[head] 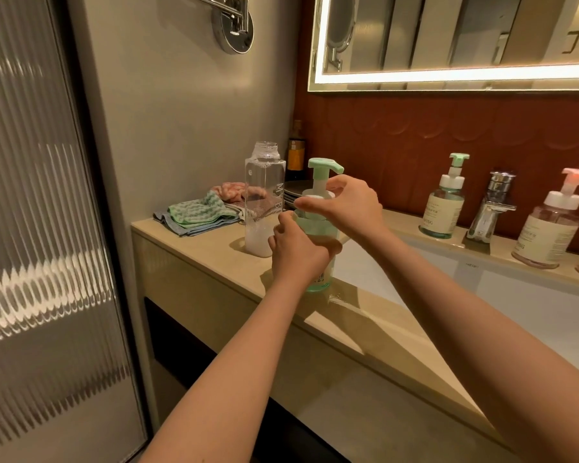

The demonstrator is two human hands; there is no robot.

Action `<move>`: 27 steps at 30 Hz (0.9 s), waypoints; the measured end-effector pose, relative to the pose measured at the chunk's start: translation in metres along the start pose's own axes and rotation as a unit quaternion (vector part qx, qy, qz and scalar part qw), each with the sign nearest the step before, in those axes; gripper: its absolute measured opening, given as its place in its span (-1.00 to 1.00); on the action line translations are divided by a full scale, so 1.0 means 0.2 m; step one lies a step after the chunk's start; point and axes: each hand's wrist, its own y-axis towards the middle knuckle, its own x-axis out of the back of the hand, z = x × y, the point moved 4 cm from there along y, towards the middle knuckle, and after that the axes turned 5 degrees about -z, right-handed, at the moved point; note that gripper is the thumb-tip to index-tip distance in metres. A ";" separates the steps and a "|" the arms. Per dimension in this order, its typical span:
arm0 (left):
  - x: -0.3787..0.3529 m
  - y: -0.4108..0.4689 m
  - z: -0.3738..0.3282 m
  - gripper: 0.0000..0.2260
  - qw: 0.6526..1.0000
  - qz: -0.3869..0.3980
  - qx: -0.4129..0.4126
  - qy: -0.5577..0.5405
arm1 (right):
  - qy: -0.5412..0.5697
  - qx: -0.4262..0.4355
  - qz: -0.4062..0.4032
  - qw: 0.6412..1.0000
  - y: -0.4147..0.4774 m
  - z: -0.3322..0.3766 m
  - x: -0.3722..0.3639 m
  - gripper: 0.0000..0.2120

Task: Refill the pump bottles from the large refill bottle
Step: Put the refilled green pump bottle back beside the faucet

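The green pump bottle (pixel 318 248) stood upright near the front edge of the surface (pixel 214 252), long axis vertical, with your left hand (pixel 296 252) wrapped shut around its body and your right hand (pixel 350 203) directly above, fingers (pixel 306 204) pinched on the white pump collar (pixel 316 197), so any twist would run about that vertical axis. The large refill bottle (pixel 264 198) stood uncapped just behind and left, nearer your left hand, only a little liquid in its base. Two more pump bottles (pixel 445 198) (pixel 554 222) waited well apart by the tap (pixel 492 205).
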 end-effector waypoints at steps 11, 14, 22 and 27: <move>0.00 0.00 0.00 -0.33 1.000 0.008 0.006 -0.005 | 0.068 -0.021 0.003 0.997 -0.01 -0.03 -0.02 -0.65; 0.00 -0.01 0.00 -0.33 1.000 0.003 0.007 0.002 | 0.172 -0.039 0.064 0.982 -0.02 -0.04 -0.02 -0.66; -0.01 0.00 -0.02 -0.33 1.000 0.008 0.012 -0.003 | 0.028 -0.033 -0.046 0.998 -0.03 -0.01 -0.02 -0.44; 0.00 0.06 -0.02 -0.28 0.998 0.042 0.045 0.011 | 0.140 -0.051 0.054 0.987 -0.04 -0.03 0.04 -0.38</move>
